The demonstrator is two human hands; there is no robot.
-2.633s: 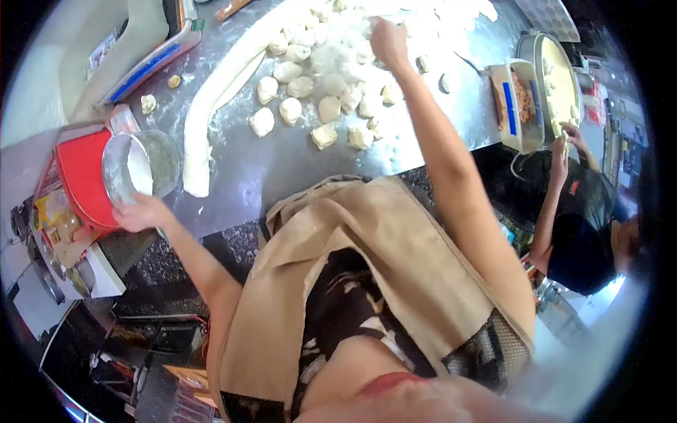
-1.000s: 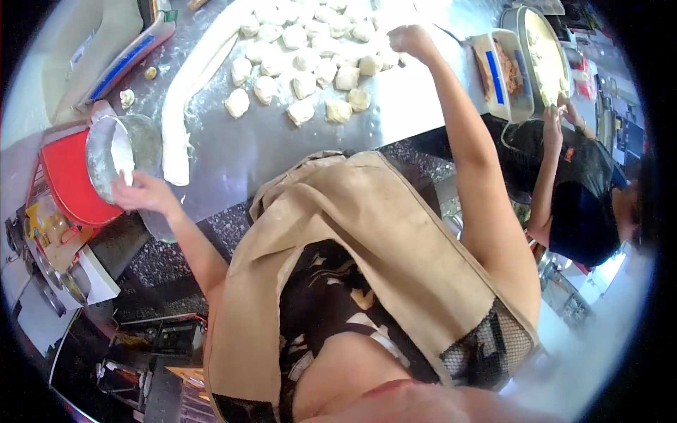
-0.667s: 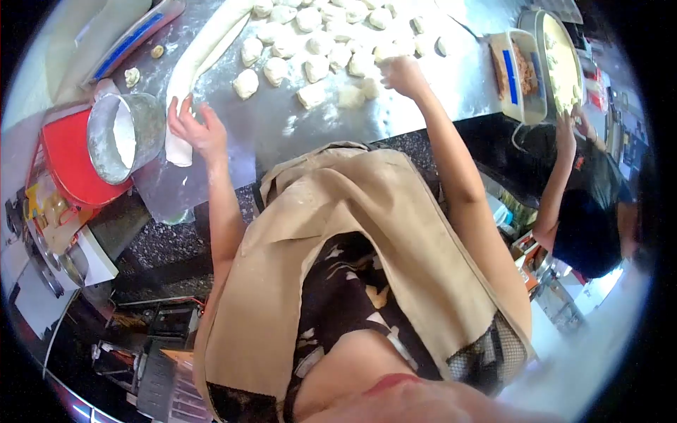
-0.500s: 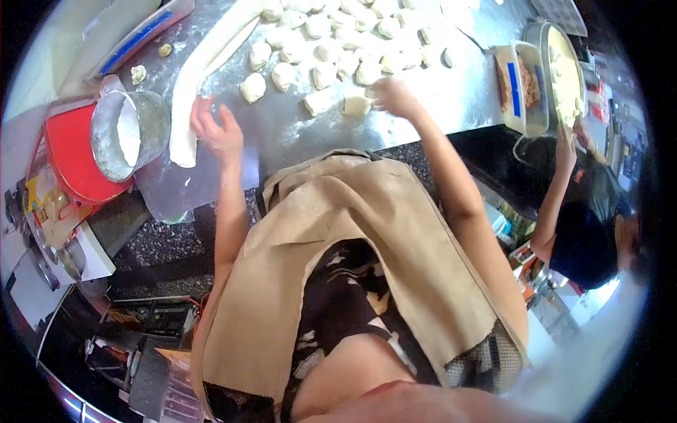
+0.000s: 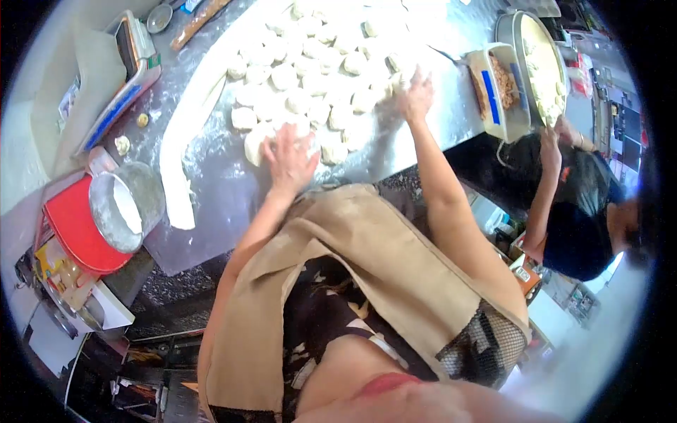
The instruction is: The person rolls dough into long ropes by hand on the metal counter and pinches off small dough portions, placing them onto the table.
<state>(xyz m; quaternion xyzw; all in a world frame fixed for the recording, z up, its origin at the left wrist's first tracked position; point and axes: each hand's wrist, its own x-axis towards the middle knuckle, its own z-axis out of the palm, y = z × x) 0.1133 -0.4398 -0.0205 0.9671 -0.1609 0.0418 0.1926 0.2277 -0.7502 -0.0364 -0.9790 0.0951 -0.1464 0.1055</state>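
Many small dough pieces [image 5: 284, 76] lie clustered on the floured metal table. My left hand [image 5: 290, 161] is spread over the near-left edge of the cluster, its fingers resting on or against a dough piece [image 5: 255, 144]. At the right edge of the cluster is my right hand [image 5: 417, 97], fingers apart, beside or touching the outermost pieces; contact there is hard to make out. A long, thick dough rope [image 5: 176, 155] stretches along the left side, apart from both hands.
A metal container with white powder [image 5: 134, 204] stands at the left by a red lid-like object [image 5: 81, 229]. Two dough scraps lie nearby. At the right are a plastic tub of brown filling [image 5: 504, 88] and a large round pan [image 5: 543, 70], where another person's hands [image 5: 553, 137] work.
My left hand has moved from beside the dough rope rightward onto the dough pieces. My right hand has moved to the cluster's right edge. The pieces sit closer together, and the view has shifted.
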